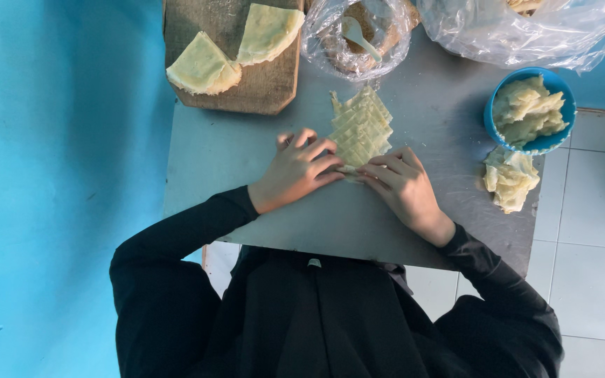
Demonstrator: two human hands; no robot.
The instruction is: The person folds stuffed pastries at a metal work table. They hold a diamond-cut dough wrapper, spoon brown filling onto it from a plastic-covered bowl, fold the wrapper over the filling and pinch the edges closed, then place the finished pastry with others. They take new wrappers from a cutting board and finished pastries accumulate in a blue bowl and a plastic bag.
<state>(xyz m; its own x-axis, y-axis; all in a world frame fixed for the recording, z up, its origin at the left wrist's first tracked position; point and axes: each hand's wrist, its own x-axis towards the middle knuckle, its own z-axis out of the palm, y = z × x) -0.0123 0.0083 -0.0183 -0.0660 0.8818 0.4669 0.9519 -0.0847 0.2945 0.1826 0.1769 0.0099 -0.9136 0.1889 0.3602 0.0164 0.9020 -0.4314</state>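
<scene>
A pale yellow strip of thin dough (360, 124), folded into a zigzag of diamond shapes, lies on the grey table (246, 150). My left hand (294, 170) presses its fingertips on the strip's near left edge. My right hand (402, 185) pinches the near end of the strip from the right. Both hands meet at the strip's lower tip. Black sleeves cover both arms.
A wooden board (264, 87) at the back left carries two folded dough sheets (236, 49). A clear bag with a white spoon (357, 35) sits behind the strip. A blue bowl (558, 140) of dough scraps and a loose scrap pile (509, 178) lie right. Another plastic bag (519, 28) is at the back right.
</scene>
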